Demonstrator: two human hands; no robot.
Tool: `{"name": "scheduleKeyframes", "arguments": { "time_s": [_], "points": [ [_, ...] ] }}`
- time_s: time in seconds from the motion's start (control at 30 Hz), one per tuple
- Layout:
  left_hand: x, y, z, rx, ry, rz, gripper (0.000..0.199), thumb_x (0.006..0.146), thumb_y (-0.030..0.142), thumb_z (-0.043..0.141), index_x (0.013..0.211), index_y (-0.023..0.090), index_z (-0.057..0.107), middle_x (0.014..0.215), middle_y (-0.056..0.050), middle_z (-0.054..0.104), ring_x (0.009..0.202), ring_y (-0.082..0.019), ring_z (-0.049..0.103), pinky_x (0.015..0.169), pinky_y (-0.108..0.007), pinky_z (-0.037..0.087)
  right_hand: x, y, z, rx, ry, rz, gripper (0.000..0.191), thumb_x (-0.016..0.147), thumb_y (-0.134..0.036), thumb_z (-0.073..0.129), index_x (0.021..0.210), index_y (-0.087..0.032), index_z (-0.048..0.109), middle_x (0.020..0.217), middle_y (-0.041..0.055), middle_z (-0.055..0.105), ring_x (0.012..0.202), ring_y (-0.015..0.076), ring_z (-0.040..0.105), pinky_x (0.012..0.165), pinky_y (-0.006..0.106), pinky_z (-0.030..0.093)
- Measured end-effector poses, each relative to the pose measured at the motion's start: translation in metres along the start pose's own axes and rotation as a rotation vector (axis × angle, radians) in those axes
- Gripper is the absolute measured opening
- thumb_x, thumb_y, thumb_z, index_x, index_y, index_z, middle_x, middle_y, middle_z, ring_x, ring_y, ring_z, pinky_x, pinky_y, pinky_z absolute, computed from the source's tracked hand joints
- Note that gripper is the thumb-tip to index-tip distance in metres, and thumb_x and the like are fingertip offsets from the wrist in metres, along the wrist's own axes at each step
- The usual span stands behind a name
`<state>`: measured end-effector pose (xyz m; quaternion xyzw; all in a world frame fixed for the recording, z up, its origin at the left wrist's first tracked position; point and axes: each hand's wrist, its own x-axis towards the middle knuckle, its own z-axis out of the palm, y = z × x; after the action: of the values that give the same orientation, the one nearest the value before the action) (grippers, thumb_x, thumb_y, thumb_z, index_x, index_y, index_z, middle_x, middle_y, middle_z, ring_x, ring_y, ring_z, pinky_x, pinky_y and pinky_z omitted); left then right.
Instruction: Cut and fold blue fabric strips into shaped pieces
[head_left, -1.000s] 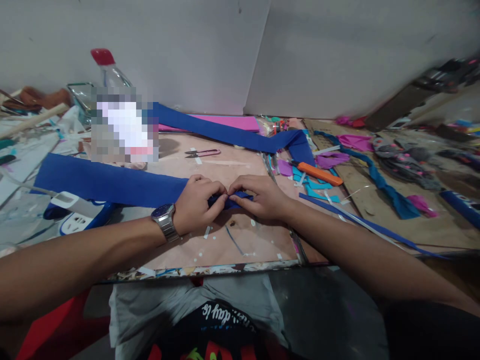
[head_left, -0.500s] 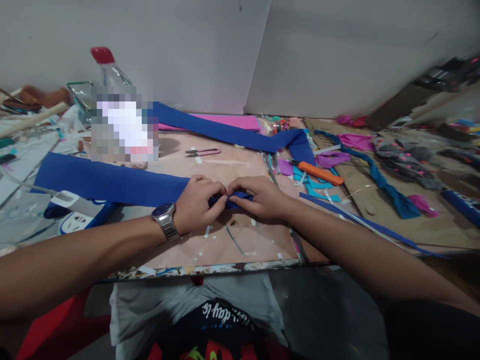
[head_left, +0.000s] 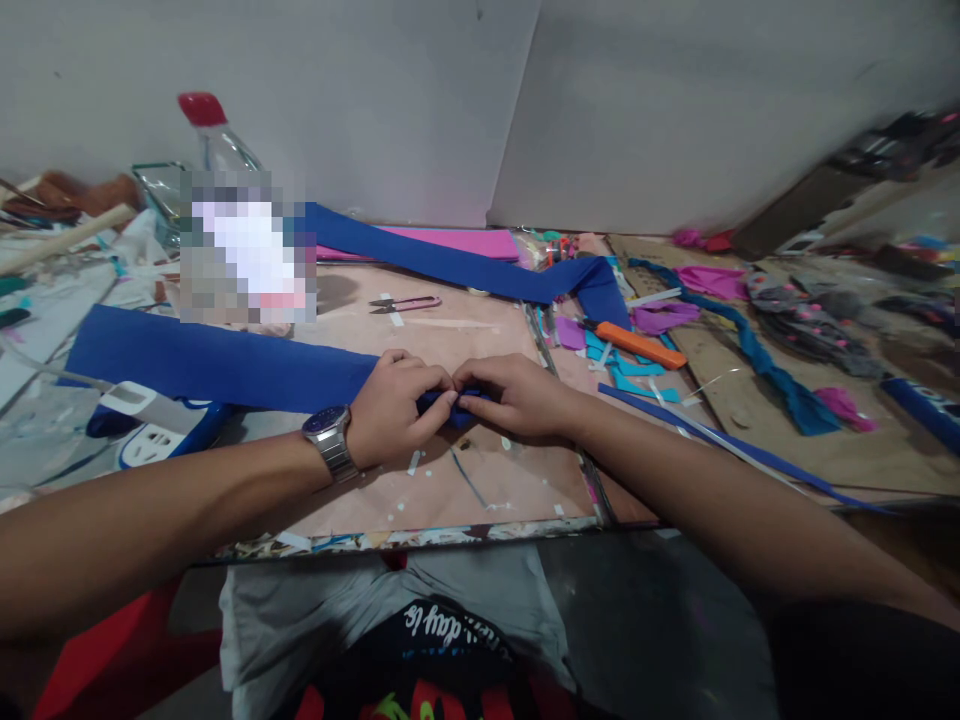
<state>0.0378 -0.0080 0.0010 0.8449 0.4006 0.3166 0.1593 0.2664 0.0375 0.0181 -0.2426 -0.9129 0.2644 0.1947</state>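
A wide blue strip (head_left: pixel 225 365) runs from the left of the table to my hands, where its end is bunched and folded. My left hand (head_left: pixel 401 405), below a metal wristwatch (head_left: pixel 328 435), pinches the gathered part between thumb and fingers. Right beside it, fingertips almost touching, my right hand (head_left: pixel 517 395) grips the same folded part. The fingers partly hide the folds. Small thread snips (head_left: pixel 405 304) lie behind my hands, and an orange cutter (head_left: pixel 641 345) lies to the right.
Another blue strip (head_left: pixel 450 270) crosses the back over pink material (head_left: pixel 457 243). A white power strip (head_left: pixel 154 440) sits at left, near a bottle with a red cap (head_left: pixel 202 108). Teal fabric (head_left: pixel 757 350), scraps and a narrow blue strip (head_left: pixel 705 435) lie at right.
The gathered blue material between my fingers has changed shape, and a bit of it now shows lower, below my fingertips. Both hands stay in nearly the same place.
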Motion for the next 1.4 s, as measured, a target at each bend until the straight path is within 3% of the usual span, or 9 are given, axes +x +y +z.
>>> {"name": "scheduleKeyframes", "arguments": {
  "time_s": [0.9, 1.4],
  "points": [
    [0.0009, 0.0030, -0.0011, 0.004, 0.004, -0.017, 0.021, 0.102, 0.032, 0.050, 0.093, 0.021, 0.065, 0.087, -0.002, 0.075, 0.081, -0.020, 0.065, 0.093, -0.044, 0.041, -0.0005, -0.0021, 0.0003, -0.014, 0.198, -0.110, 0.010, 0.098, -0.028, 0.065, 0.096, -0.019, 0.070, 0.089, 0.0046, 0.074, 0.079, 0.0167, 0.067, 0.074, 0.029, 0.051],
    [0.0017, 0.0045, -0.0019, -0.023, 0.022, -0.024, 0.019, 0.101, 0.030, 0.051, 0.091, 0.020, 0.065, 0.086, -0.002, 0.074, 0.080, -0.020, 0.065, 0.091, -0.043, 0.042, 0.0008, 0.0006, 0.0012, -0.034, 0.202, -0.110, 0.008, 0.097, -0.025, 0.067, 0.098, -0.020, 0.073, 0.092, 0.0049, 0.077, 0.082, 0.0176, 0.069, 0.076, 0.030, 0.052]
  ]
}}
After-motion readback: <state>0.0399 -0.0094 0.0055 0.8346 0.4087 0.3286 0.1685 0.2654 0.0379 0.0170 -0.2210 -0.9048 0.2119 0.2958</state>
